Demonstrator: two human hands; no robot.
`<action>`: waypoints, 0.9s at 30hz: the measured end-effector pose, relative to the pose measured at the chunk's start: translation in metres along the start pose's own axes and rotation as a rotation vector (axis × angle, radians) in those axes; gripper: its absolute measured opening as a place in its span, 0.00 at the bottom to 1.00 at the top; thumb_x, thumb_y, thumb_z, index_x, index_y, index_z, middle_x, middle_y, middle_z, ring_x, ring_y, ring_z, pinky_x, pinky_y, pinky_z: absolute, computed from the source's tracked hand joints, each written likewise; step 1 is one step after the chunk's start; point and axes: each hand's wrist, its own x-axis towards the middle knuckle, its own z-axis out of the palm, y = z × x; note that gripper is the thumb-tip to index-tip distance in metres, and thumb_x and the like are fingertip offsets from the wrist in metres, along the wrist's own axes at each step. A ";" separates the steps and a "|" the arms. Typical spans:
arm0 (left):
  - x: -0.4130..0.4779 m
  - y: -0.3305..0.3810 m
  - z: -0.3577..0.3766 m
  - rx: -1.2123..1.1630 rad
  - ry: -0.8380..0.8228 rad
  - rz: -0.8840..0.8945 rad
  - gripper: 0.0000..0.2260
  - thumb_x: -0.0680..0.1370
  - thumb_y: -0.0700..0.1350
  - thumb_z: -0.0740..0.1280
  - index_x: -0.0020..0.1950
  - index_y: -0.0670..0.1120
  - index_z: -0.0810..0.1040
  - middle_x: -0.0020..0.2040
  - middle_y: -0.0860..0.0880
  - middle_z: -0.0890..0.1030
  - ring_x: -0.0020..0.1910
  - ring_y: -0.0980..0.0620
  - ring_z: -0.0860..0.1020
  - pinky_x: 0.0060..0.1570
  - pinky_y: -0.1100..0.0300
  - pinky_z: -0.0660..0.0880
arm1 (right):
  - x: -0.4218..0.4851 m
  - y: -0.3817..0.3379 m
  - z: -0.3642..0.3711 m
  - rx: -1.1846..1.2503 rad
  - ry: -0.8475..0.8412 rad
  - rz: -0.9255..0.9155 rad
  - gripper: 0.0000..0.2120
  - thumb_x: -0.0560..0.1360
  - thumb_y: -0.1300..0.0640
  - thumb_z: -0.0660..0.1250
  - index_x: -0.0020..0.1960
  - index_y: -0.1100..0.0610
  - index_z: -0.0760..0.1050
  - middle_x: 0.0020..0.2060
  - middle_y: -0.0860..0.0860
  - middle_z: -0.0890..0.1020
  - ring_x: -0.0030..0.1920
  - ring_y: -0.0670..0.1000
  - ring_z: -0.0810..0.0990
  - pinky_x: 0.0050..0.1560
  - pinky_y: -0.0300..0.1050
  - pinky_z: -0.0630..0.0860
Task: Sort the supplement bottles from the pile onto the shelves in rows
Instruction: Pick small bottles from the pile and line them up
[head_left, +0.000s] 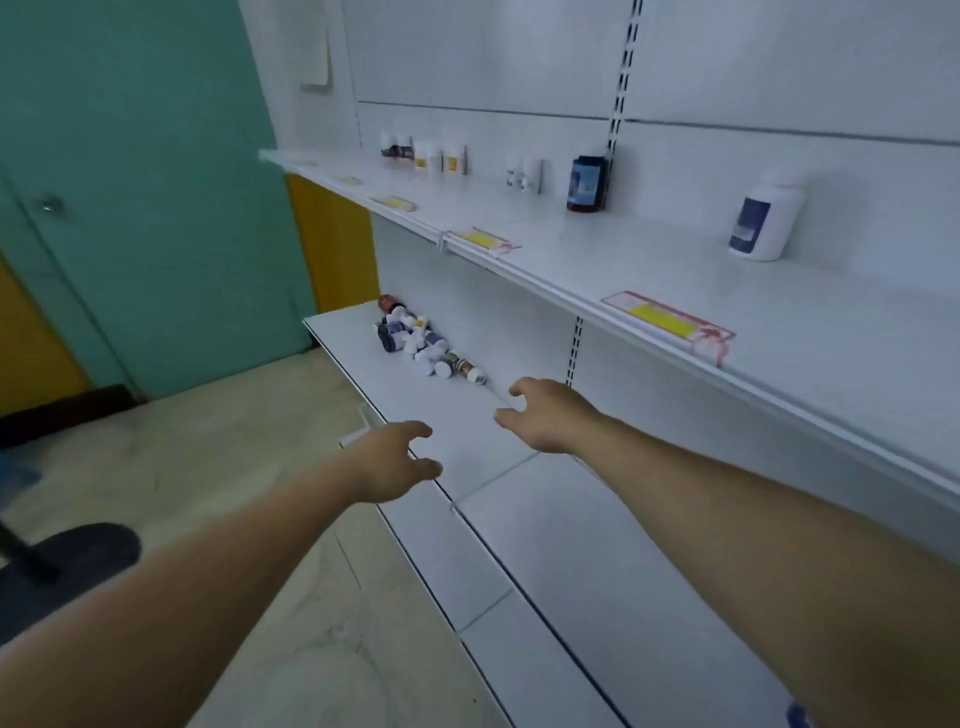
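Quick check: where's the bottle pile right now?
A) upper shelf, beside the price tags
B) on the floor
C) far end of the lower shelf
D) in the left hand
C: the pile lies on the lower shelf at its far end, beyond the left hand and right hand, which both hold nothing.

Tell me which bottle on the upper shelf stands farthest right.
The large white bottle with the dark blue label, alone at the right; the dark bottle and the small bottles stand further left.
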 end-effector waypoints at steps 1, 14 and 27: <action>0.028 -0.010 -0.009 0.010 -0.014 0.010 0.26 0.76 0.55 0.66 0.72 0.50 0.65 0.71 0.46 0.68 0.65 0.47 0.70 0.63 0.57 0.67 | 0.027 -0.002 0.003 -0.001 0.002 0.015 0.29 0.76 0.39 0.60 0.72 0.53 0.64 0.69 0.53 0.69 0.66 0.55 0.70 0.56 0.45 0.67; 0.351 -0.161 -0.093 0.125 -0.218 0.083 0.28 0.77 0.56 0.64 0.74 0.50 0.61 0.73 0.46 0.65 0.66 0.46 0.70 0.63 0.56 0.67 | 0.342 -0.042 0.082 0.097 -0.028 0.212 0.26 0.75 0.38 0.61 0.62 0.57 0.71 0.59 0.57 0.77 0.56 0.58 0.76 0.50 0.45 0.69; 0.637 -0.289 -0.121 0.310 -0.270 0.508 0.28 0.75 0.46 0.68 0.73 0.45 0.63 0.70 0.45 0.68 0.67 0.45 0.68 0.63 0.57 0.66 | 0.547 -0.094 0.208 0.189 0.081 0.617 0.26 0.77 0.48 0.64 0.71 0.58 0.65 0.67 0.57 0.71 0.65 0.58 0.71 0.62 0.47 0.67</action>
